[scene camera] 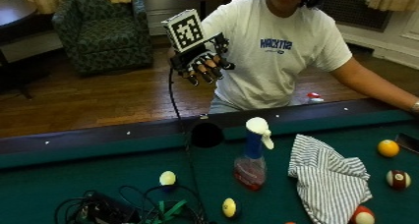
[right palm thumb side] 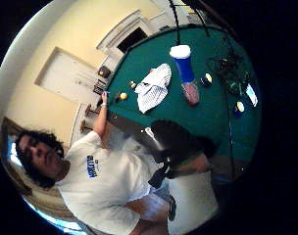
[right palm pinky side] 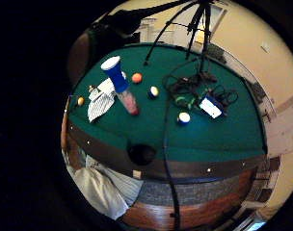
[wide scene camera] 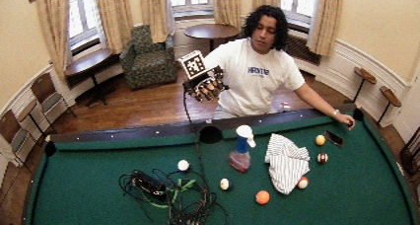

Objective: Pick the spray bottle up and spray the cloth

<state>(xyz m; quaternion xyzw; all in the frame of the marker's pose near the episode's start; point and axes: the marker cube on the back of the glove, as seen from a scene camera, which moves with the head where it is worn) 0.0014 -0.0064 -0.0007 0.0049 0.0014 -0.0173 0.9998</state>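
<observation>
The clear plastic spray bottle with a blue neck, white trigger head and pinkish liquid (scene camera: 252, 157) stands upright on the green felt pool table (scene camera: 78, 177), just inside the middle side pocket (scene camera: 207, 134), and serves as the landmark. Its trigger points toward the crumpled white cloth with thin grey stripes (scene camera: 329, 180), which lies just beside the bottle, so little turning should be needed to aim. The person's gloved right hand (scene camera: 201, 64) is raised well above and behind the bottle, off the table, fingers hanging loosely curled and holding nothing, likely poised before reaching down. The bare left hand (wide scene camera: 344, 120) rests on the rail far beyond the cloth from the bottle, probably for balance. Near the bottle lie 2 yellow-and-white billiard balls (scene camera: 167, 178) and a tangle of black cables (scene camera: 124, 209).
</observation>
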